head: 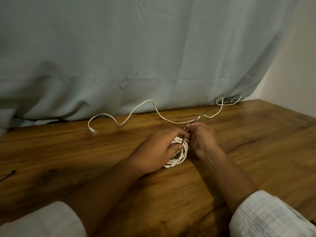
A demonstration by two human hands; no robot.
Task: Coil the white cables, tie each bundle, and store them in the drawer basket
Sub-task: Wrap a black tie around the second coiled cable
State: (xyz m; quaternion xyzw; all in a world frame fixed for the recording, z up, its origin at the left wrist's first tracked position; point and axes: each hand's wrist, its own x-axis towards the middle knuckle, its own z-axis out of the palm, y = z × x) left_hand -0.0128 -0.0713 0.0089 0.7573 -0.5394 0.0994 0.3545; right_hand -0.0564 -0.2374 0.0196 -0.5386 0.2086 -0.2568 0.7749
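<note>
Head view: a coiled white cable lies on the wooden surface, a little right of centre and between the two hands. The left hand grips the coil from the left. Its thumb lies across the upper turns and its fingers curl over the far side, so much of the bundle is covered. The right hand sits just beside the coil on the right, its fingers closed narrowly in a pinch on a thin black tie. The tie loops round the top of the coil. From the pinch it stretches up and away to the right, where its far end is blurred.

A loose white cable lies farther back on the surface, well apart from the coil. It runs in waves from a connector at the left, passes behind the hands and ends in loops at the far right edge. A pale blue-grey curtain hangs behind the surface and touches its back edge, with a bare wall to its right. At the left border a second dark tie lies flat, only partly in view. Light knitted sleeves cover both forearms near the bottom of the frame.
</note>
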